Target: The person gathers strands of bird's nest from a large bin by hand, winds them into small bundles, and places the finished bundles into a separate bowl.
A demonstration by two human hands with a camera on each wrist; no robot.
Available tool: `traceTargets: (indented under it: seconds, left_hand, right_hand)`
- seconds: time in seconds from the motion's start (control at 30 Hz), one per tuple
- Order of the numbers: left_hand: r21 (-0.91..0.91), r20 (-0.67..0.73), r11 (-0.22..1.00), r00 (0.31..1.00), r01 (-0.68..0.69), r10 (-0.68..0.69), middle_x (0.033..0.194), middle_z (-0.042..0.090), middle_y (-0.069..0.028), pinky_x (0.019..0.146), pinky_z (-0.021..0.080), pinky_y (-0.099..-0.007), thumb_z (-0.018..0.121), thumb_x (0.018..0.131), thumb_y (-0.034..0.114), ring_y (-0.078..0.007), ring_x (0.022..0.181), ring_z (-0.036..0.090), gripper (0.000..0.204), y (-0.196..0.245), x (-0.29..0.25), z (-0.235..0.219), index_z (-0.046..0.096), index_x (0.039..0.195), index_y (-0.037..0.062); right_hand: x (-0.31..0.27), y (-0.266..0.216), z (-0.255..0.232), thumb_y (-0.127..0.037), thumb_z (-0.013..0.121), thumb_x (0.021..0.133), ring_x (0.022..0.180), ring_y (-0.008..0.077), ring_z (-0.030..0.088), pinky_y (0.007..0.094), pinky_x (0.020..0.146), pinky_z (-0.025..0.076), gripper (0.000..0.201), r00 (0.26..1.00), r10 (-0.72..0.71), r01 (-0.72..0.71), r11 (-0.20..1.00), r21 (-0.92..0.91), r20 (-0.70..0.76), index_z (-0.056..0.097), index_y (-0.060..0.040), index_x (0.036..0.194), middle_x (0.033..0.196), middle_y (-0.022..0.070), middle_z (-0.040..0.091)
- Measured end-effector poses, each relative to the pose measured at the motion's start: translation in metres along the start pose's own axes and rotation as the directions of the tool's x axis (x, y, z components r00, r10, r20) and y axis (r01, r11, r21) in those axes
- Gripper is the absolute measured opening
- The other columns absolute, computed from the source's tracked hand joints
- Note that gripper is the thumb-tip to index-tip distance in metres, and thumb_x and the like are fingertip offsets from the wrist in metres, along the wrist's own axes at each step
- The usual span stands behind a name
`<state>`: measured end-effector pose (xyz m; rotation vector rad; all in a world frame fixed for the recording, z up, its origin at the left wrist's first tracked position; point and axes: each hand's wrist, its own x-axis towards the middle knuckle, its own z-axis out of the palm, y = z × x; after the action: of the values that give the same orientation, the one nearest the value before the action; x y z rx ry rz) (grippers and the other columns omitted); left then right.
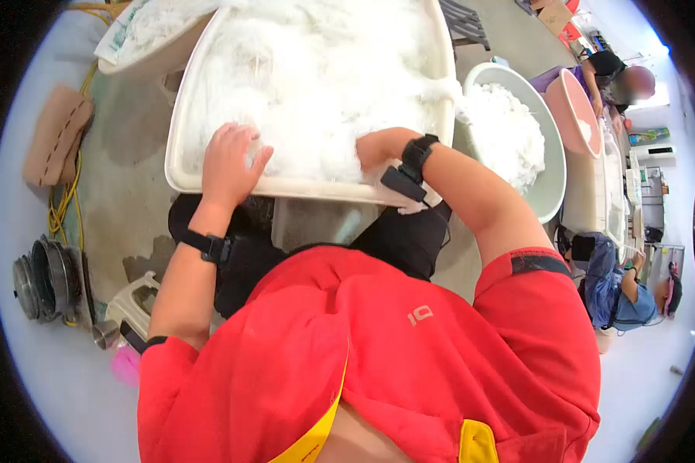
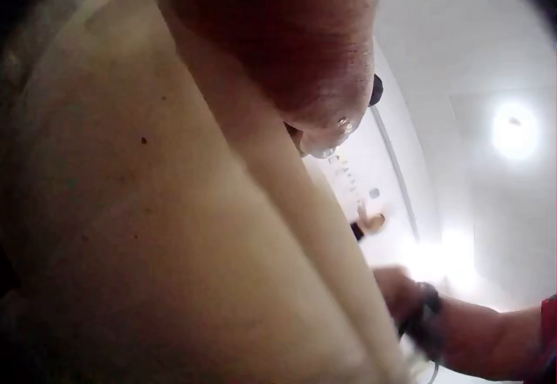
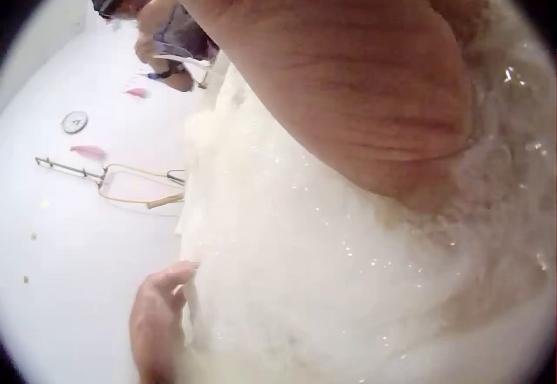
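Observation:
A large cream-white tub point(image 1: 316, 187) stands before me, heaped with wet white fluffy fibre point(image 1: 324, 85). My left hand point(image 1: 233, 160) lies over the tub's near left edge on the fibre, its fingers loosely extended and thumb apart. In the left wrist view the tub's outer wall fills much of the picture below that hand point(image 2: 287, 62). My right hand point(image 1: 380, 148) reaches over the near rim to the right, fingers down in the fibre and hidden. The right wrist view shows this hand point(image 3: 365, 88) dipping into glistening water point(image 3: 513, 175); I cannot tell whether it grips any fibre.
A pale green basin point(image 1: 557, 181) of white fibre stands at the right, with a pink basin point(image 1: 565, 104) beyond it. Another white basin point(image 1: 179, 48) is at upper left. Two other people point(image 1: 604, 73) work at the right. Metal pots point(image 1: 54, 278) and a yellow cord point(image 1: 62, 208) lie left.

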<state>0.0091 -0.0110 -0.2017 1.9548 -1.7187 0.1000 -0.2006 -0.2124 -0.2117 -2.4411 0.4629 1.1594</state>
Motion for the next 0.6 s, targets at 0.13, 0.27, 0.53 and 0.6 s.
traceTargets:
  seconds: [0.13,0.27,0.53,0.6]
  left_hand:
    - [0.014,-0.071,0.998,0.995,-0.069,0.070,0.101,0.058,-0.0163,0.092,0.037,-0.0465,0.064,0.078,0.027,-0.0384,0.103,0.048,0.030,-0.003,-0.002,0.006,0.058,0.094,0.0028]
    - [0.020,-0.056,0.996,0.995,-0.084,0.085,0.104,0.058,-0.0159,0.094,0.037,-0.0466,0.064,0.078,0.025,-0.0388,0.107,0.047,0.029,-0.002,-0.001,0.006,0.057,0.096,0.0033]
    - [0.014,-0.070,0.996,0.994,-0.083,0.084,0.112,0.053,-0.0181,0.095,0.035,-0.0465,0.064,0.077,0.021,-0.0389,0.112,0.043,0.030,-0.001,-0.008,0.004,0.055,0.099,0.0040]
    - [0.004,-0.023,0.998,0.998,-0.055,0.055,0.117,0.050,-0.0188,0.097,0.034,-0.0466,0.064,0.077,0.019,-0.0382,0.114,0.041,0.031,0.007,-0.005,0.000,0.053,0.102,0.0033]
  right_hand:
    - [-0.047,0.006,-0.023,-0.024,0.069,0.071,0.085,0.0317,0.059,0.0394,0.076,0.047,0.045,0.952,-0.130,0.192,0.959,0.210,-0.276,0.058,0.0021,0.106,0.095,0.0191,0.063]
    - [-0.107,0.004,-0.021,-0.021,0.072,0.067,0.100,0.0336,0.053,0.0391,0.087,0.042,0.041,0.744,-0.073,0.274,0.940,0.204,-0.664,0.059,0.0016,0.099,0.103,0.0179,0.059]
    - [-0.096,0.039,0.067,-0.014,0.073,0.064,0.102,0.0316,0.050,0.0353,0.090,0.040,0.037,0.350,0.245,0.396,0.836,0.380,-0.904,0.058,0.0004,0.094,0.107,0.0147,0.054]
    - [-0.076,0.049,0.087,-0.016,0.072,0.067,0.099,0.0303,0.052,0.0350,0.087,0.042,0.035,0.211,0.353,0.455,0.790,0.411,-0.912,0.058,-0.0025,0.096,0.103,0.0131,0.055]
